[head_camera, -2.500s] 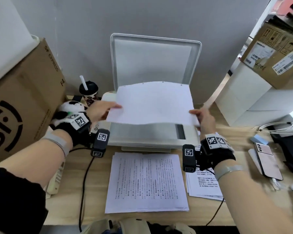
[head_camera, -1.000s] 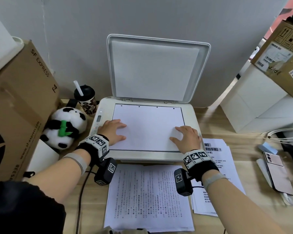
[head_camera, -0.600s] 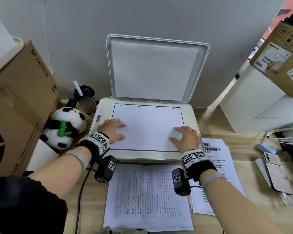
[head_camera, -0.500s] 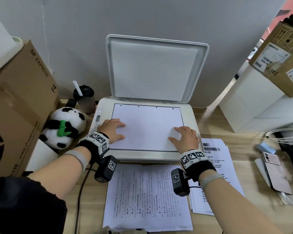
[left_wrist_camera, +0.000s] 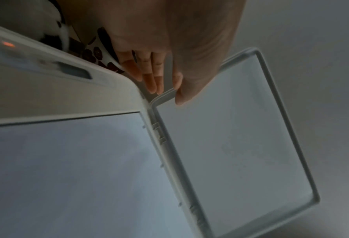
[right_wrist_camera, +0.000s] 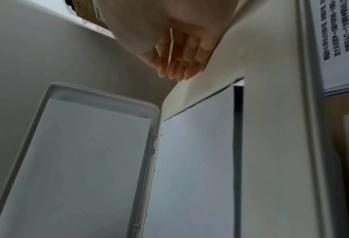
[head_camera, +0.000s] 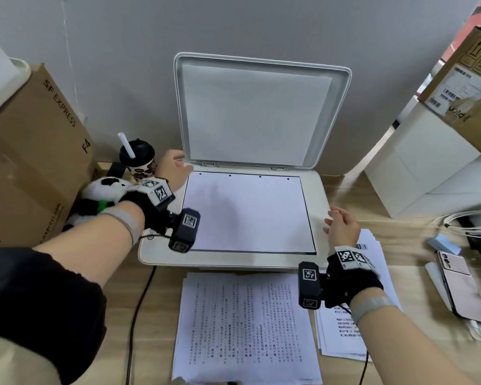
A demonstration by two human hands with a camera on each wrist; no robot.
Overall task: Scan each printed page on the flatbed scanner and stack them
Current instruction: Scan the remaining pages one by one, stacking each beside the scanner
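White page [head_camera: 247, 212] lies blank-side up, print hidden; left hand [head_camera: 172, 169] straddles lid [head_camera: 256, 112] corner, grip unclear; right hand [head_camera: 342, 229] loose, empty.

Centre: a scanner [head_camera: 314, 195] of smooth off-white plastic with a soft sheen. Its raised lid [head_camera: 261, 61], at 12 o'clock, is the same plastic, lined with a matt white pad. A matt white paper sheet [head_camera: 247, 215] lies on the bed. At 6 o'clock, printed pages [head_camera: 245, 329] of matt paper rest on a pale wood-grain desk [head_camera: 164, 315]. At 9 o'clock are a matt brown cardboard box [head_camera: 25, 162] and a fuzzy plush panda [head_camera: 106, 187]. At 4 o'clock lies a glossy phone [head_camera: 461, 290].
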